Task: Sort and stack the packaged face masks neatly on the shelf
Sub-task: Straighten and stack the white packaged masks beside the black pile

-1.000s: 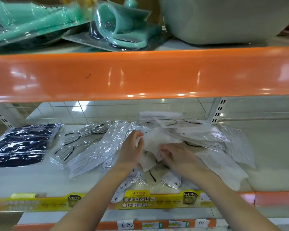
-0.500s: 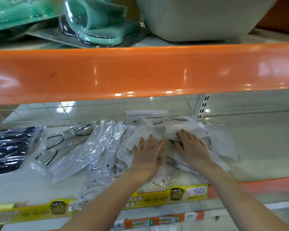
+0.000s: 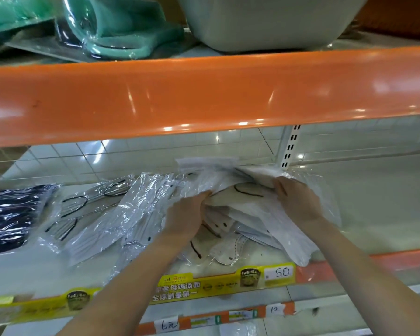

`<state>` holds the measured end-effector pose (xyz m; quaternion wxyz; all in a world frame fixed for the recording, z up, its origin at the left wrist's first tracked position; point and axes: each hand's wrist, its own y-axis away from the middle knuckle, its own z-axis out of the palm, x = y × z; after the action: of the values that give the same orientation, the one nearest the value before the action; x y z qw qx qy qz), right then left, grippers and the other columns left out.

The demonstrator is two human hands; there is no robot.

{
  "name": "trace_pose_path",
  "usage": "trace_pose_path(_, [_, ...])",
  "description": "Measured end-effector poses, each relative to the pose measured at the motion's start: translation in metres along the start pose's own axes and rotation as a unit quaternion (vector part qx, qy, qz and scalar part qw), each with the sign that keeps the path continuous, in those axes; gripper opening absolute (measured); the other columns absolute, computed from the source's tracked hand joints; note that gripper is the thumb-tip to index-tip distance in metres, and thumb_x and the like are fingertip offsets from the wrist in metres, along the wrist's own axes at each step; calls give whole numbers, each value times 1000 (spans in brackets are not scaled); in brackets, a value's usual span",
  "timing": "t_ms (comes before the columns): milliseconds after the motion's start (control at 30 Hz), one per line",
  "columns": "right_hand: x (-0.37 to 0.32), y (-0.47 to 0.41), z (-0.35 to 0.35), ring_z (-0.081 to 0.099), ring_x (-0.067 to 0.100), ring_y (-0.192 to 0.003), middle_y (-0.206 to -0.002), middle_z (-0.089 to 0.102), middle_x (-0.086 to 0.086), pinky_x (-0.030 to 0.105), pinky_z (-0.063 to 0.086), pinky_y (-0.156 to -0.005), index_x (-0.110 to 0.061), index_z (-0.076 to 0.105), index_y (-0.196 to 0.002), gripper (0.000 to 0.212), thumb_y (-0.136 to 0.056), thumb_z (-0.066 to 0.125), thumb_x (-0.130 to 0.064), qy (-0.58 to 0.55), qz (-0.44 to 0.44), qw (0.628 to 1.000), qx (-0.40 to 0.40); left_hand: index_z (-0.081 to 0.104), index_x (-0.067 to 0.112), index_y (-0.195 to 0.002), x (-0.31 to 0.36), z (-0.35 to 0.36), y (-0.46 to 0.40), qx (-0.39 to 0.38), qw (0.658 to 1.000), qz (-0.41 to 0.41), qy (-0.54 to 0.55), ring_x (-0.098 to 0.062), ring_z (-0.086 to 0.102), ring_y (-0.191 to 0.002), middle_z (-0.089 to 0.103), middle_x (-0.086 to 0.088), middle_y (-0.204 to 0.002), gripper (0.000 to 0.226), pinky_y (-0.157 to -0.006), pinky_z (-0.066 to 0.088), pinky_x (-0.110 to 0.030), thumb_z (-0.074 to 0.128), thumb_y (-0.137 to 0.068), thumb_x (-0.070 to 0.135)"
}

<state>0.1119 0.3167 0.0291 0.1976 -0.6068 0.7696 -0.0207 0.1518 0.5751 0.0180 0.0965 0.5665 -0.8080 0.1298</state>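
A loose heap of white face masks in clear plastic packets (image 3: 242,209) lies on the white middle shelf (image 3: 378,214). My left hand (image 3: 187,214) grips the heap's left side, its fingertips tucked under the packets. At the heap's back right my right hand (image 3: 296,200) clutches the upper packets. More clear mask packets (image 3: 121,214) spread out to the left, some showing black ear loops (image 3: 73,202). A pack of dark navy masks (image 3: 12,214) sits at the far left.
The orange upper shelf edge (image 3: 204,93) overhangs close above. Teal packaged goods (image 3: 116,27) and a grey tub (image 3: 264,20) stand on top of it. A yellow price strip (image 3: 223,282) marked 5.0 lines the shelf front. To the right, the shelf surface is bare.
Both hands went from lying flat on the heap to gripping its two sides. The right hand shifted back and to the right, lifting the top packets a little.
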Motion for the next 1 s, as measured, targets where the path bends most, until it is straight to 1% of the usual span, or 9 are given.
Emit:
trace_pose_path(167, [12, -3, -8, 53, 30, -73, -81, 56, 9, 32, 35, -57, -7, 57, -87, 31, -98, 42, -32, -18, 53, 998, 14, 58, 18, -115, -21, -11, -6, 45, 988, -60, 136, -28, 59, -85, 64, -6, -93, 30, -72, 41, -33, 35, -103, 32])
trace_pose_path(267, [13, -2, -11, 56, 34, -80, -89, 57, 12, 38, 44, -66, -8, 57, -93, 37, -94, 36, -38, -52, 66, 996, -11, 57, 12, -93, -29, -13, -10, 49, 970, -116, 206, -26, 53, -78, 57, -2, -81, 33, -67, 34, -32, 34, -103, 33])
trace_pose_path(333, [7, 1, -14, 58, 38, -94, -100, 58, 15, 45, 47, -79, -7, 59, -105, 33, -93, 40, -30, -67, 66, 995, -38, 50, 14, -77, -31, -12, -9, 64, 961, -141, 231, -26, 51, -70, 53, -1, -70, 38, -61, 32, -33, 33, -103, 35])
trace_pose_path(400, [-4, 11, -10, 51, 35, -117, -126, 54, 14, 47, 41, -96, -12, 54, -125, 46, -93, 34, -38, -66, 70, 994, -59, 45, 16, -71, -31, -11, -7, 75, 952, -162, 250, -27, 49, -69, 48, -2, -67, 36, -58, 29, -33, 35, -103, 31])
trace_pose_path(467, [-26, 34, -3, 41, 28, -129, -141, 44, 6, 46, 33, -106, -15, 43, -138, 60, -93, 24, -50, -90, 62, 992, -68, 44, 13, -73, -28, -11, -4, 84, 945, -181, 258, -28, 49, -72, 47, -3, -68, 33, -60, 27, -33, 36, -102, 25])
trace_pose_path(533, [-47, 65, 9, 43, 28, -126, -139, 46, 6, 45, 34, -106, -12, 41, -139, 62, -93, 23, -50, -114, 16, 991, -62, 49, 7, -80, -23, -12, -1, 89, 948, -176, 251, -30, 50, -76, 50, -7, -73, 29, -63, 31, -34, 36, -102, 21])
trace_pose_path(600, [-60, 84, 24, 53, 34, -115, -126, 56, 13, 46, 42, -97, -6, 50, -129, 60, -92, 25, -45, -85, -33, 995, -39, 52, 2, -89, -17, -13, 3, 89, 957, -150, 233, -31, 52, -80, 54, -13, -84, 23, -67, 35, -36, 36, -101, 14])
trace_pose_path(700, [-63, 87, 40, 57, 36, -110, -120, 60, 15, 49, 46, -95, -5, 59, -116, 54, -94, 29, -44, -56, -23, 998, -28, 55, 6, -96, -13, -14, 6, 113, 945, -159, 264, -22, 47, -76, 52, -5, -85, 22, -64, 28, -31, 36, -102, 17])
trace_pose_path(1000, [-65, 72, 38, 61, 35, -91, -99, 65, 14, 42, 49, -81, -5, 64, -92, 35, -90, 42, -32, -5, -38, 999, 28, 54, 12, -119, -18, -6, 17, 131, 945, -117, 277, -27, 58, -82, 62, -7, -92, 26, -70, 44, -35, 37, -99, 17])
